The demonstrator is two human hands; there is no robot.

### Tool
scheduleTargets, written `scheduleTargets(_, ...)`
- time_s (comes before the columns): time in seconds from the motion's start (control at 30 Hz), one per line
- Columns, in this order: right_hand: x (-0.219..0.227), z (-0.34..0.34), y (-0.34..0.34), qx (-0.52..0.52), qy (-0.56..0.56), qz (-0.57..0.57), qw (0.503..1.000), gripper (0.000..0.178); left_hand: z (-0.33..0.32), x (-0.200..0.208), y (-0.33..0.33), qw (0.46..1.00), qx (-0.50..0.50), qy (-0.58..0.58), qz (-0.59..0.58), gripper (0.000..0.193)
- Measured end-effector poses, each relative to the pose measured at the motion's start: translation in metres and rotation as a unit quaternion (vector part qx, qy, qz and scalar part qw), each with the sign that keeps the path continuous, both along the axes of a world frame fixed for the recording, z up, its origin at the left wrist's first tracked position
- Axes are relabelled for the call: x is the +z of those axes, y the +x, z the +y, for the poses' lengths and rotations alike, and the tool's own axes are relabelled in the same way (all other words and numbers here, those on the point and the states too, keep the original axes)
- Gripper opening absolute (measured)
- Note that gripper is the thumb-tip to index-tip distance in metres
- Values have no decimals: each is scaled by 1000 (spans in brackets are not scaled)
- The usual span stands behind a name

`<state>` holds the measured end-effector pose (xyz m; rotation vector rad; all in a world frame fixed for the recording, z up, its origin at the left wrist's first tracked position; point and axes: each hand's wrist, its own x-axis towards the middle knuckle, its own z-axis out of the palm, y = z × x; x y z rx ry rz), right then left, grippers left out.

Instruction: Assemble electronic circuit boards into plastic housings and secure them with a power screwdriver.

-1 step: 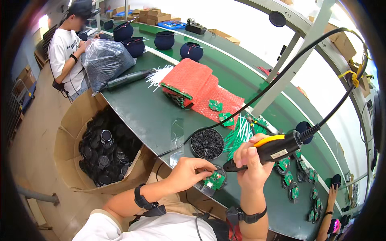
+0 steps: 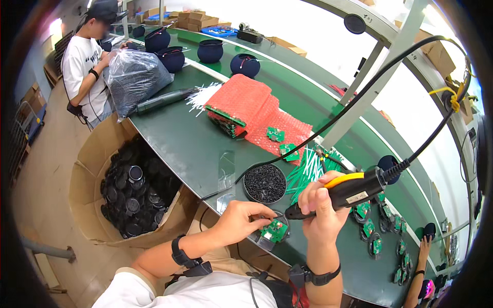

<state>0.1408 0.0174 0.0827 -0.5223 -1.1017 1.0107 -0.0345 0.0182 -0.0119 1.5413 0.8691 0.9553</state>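
My right hand (image 2: 324,208) is wrapped round a black and yellow electric screwdriver (image 2: 354,189), its tip pointing left. At that tip, my left hand (image 2: 246,218) has thumb and forefinger pinched together; whatever lies between them is too small to make out. Just below the pinch, a green circuit board (image 2: 274,231) sits in a round black housing at the table's near edge. Beyond my hands stands a round dish of small black screws (image 2: 264,183). Green sticks or ties (image 2: 308,172) are heaped to the right of it.
Red bubble wrap (image 2: 241,100) with stacked boards lies farther back. A cardboard box (image 2: 87,205) of black round parts stands on the left. Several finished-looking board assemblies (image 2: 367,228) lie at right. The screwdriver cable (image 2: 436,128) arches overhead. A co-worker (image 2: 84,66) holds a plastic bag.
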Motion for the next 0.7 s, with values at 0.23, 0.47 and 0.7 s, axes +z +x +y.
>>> scheduleTargets(0.23,-3,-3,-4,20,24,20,999,30,-1,0,0,999,8,35,22,20)
scheduleTargets(0.47,-5,-5,-6,-3,12,2,1000,30,-1,-2,4,995,35,89,36,20)
scheduleTargets(0.7,-6,-6,-10,-17,4,-6,1000,29,0,-5,5,988,59,138,33,25)
